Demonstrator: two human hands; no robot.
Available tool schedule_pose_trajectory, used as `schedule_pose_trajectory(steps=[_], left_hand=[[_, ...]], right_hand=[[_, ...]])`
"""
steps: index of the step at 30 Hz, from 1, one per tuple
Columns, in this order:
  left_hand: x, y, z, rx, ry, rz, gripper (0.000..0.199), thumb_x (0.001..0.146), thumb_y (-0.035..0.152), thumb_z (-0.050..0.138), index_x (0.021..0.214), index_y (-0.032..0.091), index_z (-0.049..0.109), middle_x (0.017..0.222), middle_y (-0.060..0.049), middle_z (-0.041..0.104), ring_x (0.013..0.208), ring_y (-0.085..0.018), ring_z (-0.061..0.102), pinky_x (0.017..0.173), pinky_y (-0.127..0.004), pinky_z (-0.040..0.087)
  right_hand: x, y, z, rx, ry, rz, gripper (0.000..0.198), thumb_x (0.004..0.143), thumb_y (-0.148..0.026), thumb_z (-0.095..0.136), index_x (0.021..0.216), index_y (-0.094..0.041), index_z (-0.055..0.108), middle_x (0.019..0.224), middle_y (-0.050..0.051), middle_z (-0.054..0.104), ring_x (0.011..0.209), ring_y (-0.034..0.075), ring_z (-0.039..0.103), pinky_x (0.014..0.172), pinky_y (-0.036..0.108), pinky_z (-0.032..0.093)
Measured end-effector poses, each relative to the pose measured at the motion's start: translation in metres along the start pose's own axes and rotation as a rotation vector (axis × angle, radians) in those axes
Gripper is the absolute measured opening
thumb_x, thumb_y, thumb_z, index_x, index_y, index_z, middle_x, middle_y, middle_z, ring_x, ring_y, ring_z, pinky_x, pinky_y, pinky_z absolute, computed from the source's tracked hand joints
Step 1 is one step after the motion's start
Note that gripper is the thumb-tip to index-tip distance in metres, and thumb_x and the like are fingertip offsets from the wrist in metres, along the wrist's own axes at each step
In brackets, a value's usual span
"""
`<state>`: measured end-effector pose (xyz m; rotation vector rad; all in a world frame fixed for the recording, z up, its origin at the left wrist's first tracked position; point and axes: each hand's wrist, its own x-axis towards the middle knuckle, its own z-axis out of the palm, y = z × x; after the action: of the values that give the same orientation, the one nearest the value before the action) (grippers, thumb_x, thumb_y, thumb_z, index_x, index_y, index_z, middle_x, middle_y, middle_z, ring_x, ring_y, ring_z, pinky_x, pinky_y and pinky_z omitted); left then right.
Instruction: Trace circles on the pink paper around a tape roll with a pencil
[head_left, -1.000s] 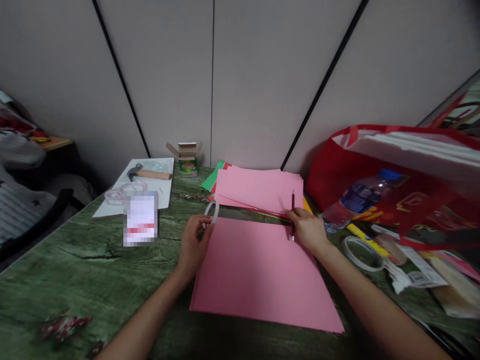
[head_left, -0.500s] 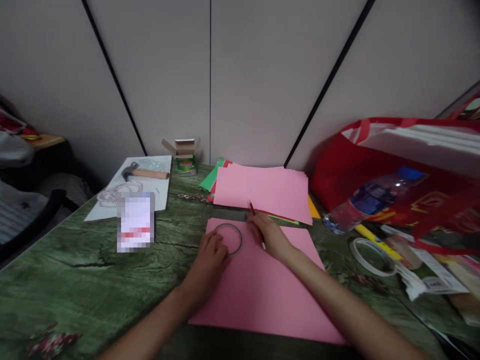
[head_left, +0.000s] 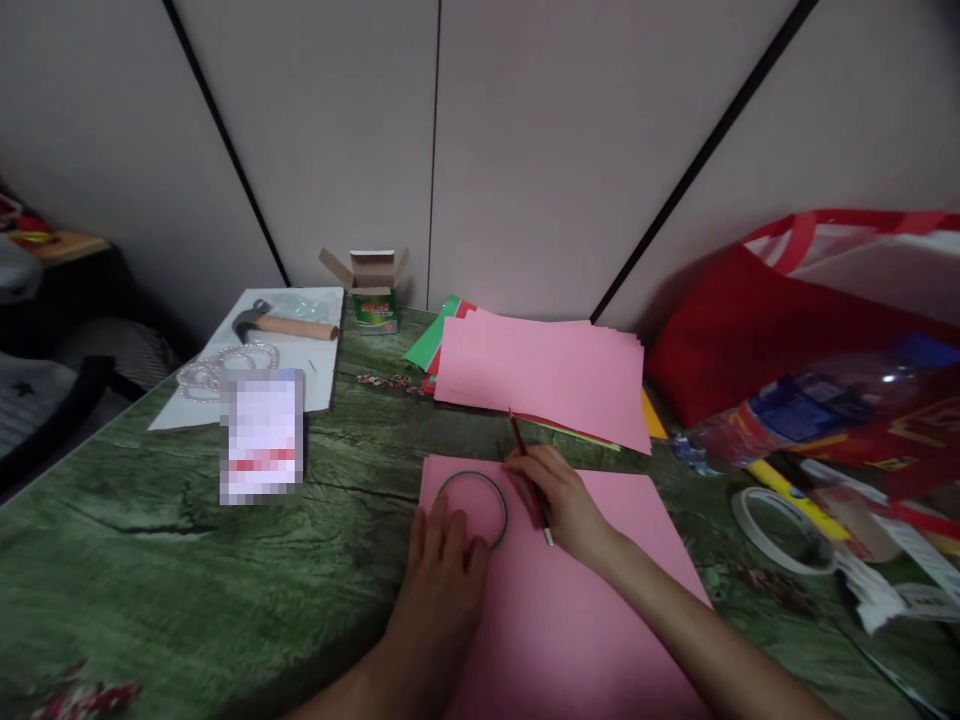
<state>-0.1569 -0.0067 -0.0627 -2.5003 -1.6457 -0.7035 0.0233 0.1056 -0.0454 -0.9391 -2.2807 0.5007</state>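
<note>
A pink paper sheet [head_left: 600, 620] lies in front of me on the green table. Near its top left corner is a thin dark ring [head_left: 505, 510], flat on the paper. My left hand [head_left: 446, 575] rests over the ring's lower left side and the paper's left edge, fingers stretched out and apart. Just right of the ring, my right hand [head_left: 559, 500] is closed around a dark red pencil [head_left: 517, 437]. The pencil slants; its dark end points away from me and its pale end shows below the fingers.
Behind the sheet sits a stack of pink paper [head_left: 540, 370]. A hammer [head_left: 292, 325] and beads lie on a white board [head_left: 322, 385] at left, near a blurred-out phone-like rectangle [head_left: 262, 430] and an opened box [head_left: 373, 308]. Rightward are a bottle [head_left: 795, 408], tape roll [head_left: 750, 535] and red bag [head_left: 712, 350].
My view has shifted slightly. My left hand's fingers have straightened and spread from a more curled pose at the ring. The right hand still holds the pencil, a little lower in view.
</note>
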Motion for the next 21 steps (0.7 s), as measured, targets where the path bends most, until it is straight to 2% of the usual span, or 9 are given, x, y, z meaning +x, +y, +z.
schedule_pose_trajectory(steps=[4,8,11,17,21], left_hand=[[0.002,0.003,-0.002,0.097,0.060,0.005,0.037,0.075,-0.001,0.034,0.101,0.016,0.056,0.102,-0.016,0.059,0.123,-0.038,0.043,0.094,-0.065,0.037],[0.006,-0.002,-0.005,0.084,0.077,0.039,0.035,0.079,0.001,0.035,0.101,0.016,0.058,0.096,-0.013,0.061,0.109,-0.032,0.054,0.089,-0.052,0.047],[0.008,-0.004,-0.008,0.113,0.095,0.094,0.031,0.083,0.004,0.034,0.095,0.013,0.061,0.089,-0.014,0.062,0.096,-0.030,0.058,0.086,-0.050,0.049],[0.008,0.002,-0.011,0.167,0.158,0.118,0.036,0.087,0.007,0.029,0.092,0.016,0.064,0.087,-0.010,0.063,0.094,-0.025,0.056,0.090,-0.044,0.046],[0.008,0.005,-0.015,0.158,0.183,0.119,0.034,0.090,0.008,0.029,0.091,0.013,0.063,0.087,-0.008,0.062,0.094,-0.023,0.056,0.091,-0.042,0.044]], right_hand=[[0.007,-0.007,0.006,0.013,0.011,0.015,0.019,0.091,-0.017,0.045,0.101,-0.021,0.061,0.090,0.007,0.063,0.088,0.023,0.057,0.076,0.036,0.046],[0.010,-0.011,0.019,0.064,0.049,-0.022,0.015,0.091,-0.018,0.048,0.099,-0.023,0.060,0.094,0.007,0.065,0.089,0.021,0.059,0.078,0.036,0.048],[0.008,-0.009,0.025,0.097,0.078,-0.048,0.015,0.090,-0.017,0.050,0.100,-0.024,0.059,0.098,0.007,0.065,0.093,0.020,0.059,0.080,0.036,0.049],[0.007,-0.004,0.024,0.140,0.096,-0.099,0.016,0.088,-0.017,0.053,0.101,-0.024,0.060,0.097,0.007,0.067,0.095,0.020,0.060,0.082,0.038,0.051],[0.006,-0.005,0.024,0.166,0.091,-0.100,0.016,0.088,-0.017,0.053,0.100,-0.023,0.061,0.097,0.007,0.068,0.096,0.020,0.061,0.084,0.037,0.050]])
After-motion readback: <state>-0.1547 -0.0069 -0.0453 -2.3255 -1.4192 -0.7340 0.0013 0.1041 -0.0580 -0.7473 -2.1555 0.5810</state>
